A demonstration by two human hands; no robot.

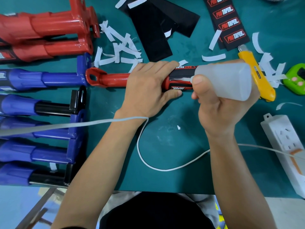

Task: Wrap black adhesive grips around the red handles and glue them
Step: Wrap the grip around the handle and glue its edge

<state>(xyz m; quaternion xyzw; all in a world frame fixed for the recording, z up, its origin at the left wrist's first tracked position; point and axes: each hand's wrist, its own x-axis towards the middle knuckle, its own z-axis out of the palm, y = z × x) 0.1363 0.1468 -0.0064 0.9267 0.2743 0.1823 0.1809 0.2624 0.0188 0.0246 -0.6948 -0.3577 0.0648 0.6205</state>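
A red handle (pixel 109 78) lies across the middle of the green mat, its eyelet end pointing left. My left hand (pixel 148 86) clamps its middle, holding a black printed grip (pixel 181 76) partly wrapped round it, with a gap showing white backing along the seam. My right hand (pixel 219 111) grips a translucent white glue bottle (pixel 231 80), whose nozzle points left at that seam. More black grip strips (pixel 151 35) lie behind, and printed ones (pixel 227 23) sit at the back right.
Red handles (pixel 49 30) are stacked at the back left, blue ones (pixel 41 78) down the left side. White backing scraps (pixel 118 50) litter the mat. A yellow utility knife (pixel 257 76), a green device (pixel 297 78), a white power strip (pixel 285 142) and a white cable (pixel 148 161) lie around.
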